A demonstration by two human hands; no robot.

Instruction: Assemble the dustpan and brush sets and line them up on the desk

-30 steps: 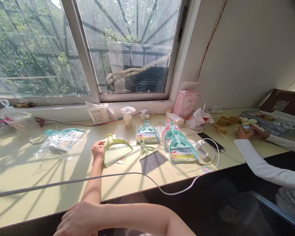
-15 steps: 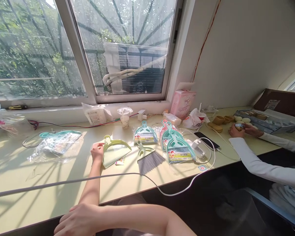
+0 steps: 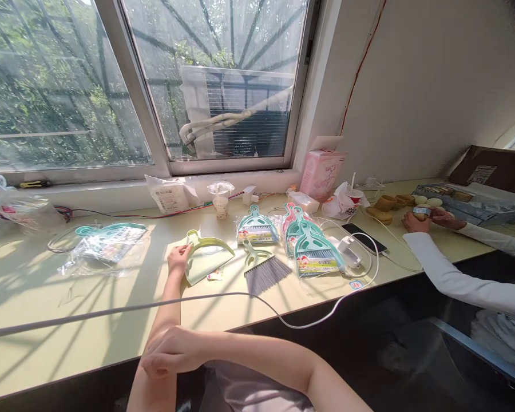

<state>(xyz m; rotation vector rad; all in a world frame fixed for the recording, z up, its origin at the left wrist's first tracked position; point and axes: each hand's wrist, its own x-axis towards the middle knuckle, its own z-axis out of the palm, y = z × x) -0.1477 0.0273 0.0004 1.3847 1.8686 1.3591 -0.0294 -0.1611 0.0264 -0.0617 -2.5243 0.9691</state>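
Observation:
My left hand point(image 3: 179, 257) grips the left edge of a pale green dustpan point(image 3: 208, 260) near its handle. Across my left forearm lies my right hand point(image 3: 167, 350), its fingers bent around the arm. Just right of the dustpan is a green hand brush point(image 3: 264, 272) with grey bristles. A small colourful card point(image 3: 216, 273) touches the dustpan's front edge. Behind and right of the brush are wrapped teal brush sets point(image 3: 257, 226), several of them stacked point(image 3: 315, 254) together.
A white cable point(image 3: 223, 294) crosses in front of my left forearm. Another wrapped set point(image 3: 111, 243) lies left. A phone point(image 3: 364, 237), chargers point(image 3: 349, 252) and a pink box point(image 3: 321, 174) are right. At far right, a person's hands point(image 3: 416, 220) hold a small object near a carton point(image 3: 489, 171).
My right hand has moved up and right along my left forearm, with its fingers now more curled. My left hand is still at the dustpan. The view has shifted slightly.

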